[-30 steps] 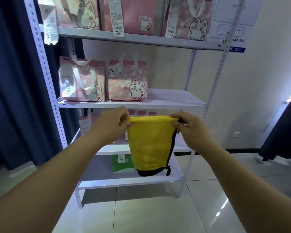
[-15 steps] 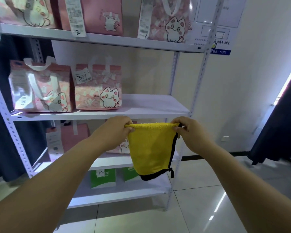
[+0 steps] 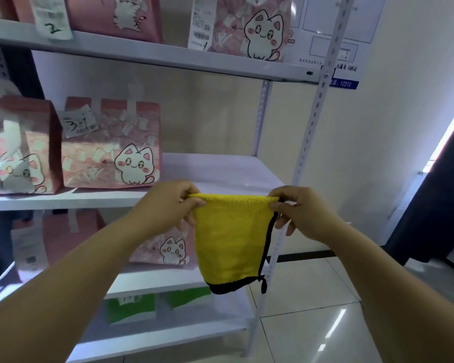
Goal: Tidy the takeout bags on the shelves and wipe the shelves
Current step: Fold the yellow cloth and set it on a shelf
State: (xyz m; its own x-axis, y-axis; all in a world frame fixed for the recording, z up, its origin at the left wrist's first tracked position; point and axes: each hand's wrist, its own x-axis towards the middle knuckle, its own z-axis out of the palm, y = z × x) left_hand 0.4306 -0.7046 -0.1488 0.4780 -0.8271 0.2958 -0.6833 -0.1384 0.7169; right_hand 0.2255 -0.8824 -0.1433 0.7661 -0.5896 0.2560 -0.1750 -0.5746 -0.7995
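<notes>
head view: left hand (image 3: 165, 205) and right hand (image 3: 303, 213) each grip yellow cloth (image 3: 231, 239) top corners

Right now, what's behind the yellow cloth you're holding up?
Behind the yellow cloth, held by the left hand and right hand, part of a pink cat-print bag shows. The cloth covers that bag's right side and some white shelf.

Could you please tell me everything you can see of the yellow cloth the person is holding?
The yellow cloth looks like fluffy microfibre, edged with black binding along its right and bottom sides, with a small black loop at the lower right corner. It hangs limp, folded over. The left hand and right hand pinch its top edge, in front of the shelves.
</notes>
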